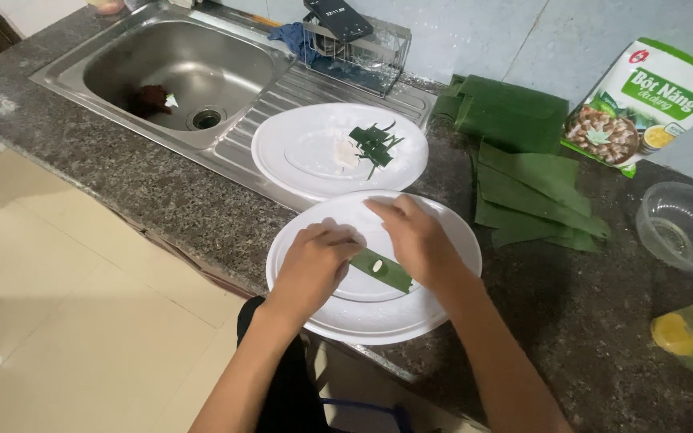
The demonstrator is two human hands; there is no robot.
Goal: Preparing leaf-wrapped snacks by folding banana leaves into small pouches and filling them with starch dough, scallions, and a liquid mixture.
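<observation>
Nearest you, a pale tiled floor runs below the edge of a speckled dark stone counter. On that counter your left hand and right hand rest over a smooth round white plate. Between them lies a narrow green leaf strip with a small white lump on it; your fingers curl loosely down onto its two ends, and how firmly they pinch it is hidden beneath the hands. Beyond sits a second white plate holding slivers of cut leaf and a white piece. To your right, flat folded banana leaves lie stacked, with a clear plastic bowl and a cup of yellow liquid cut off at the frame edge. Farther back, a stainless steel sink, a wire rack, a glossy green and white packet leaning on the pale wall.
</observation>
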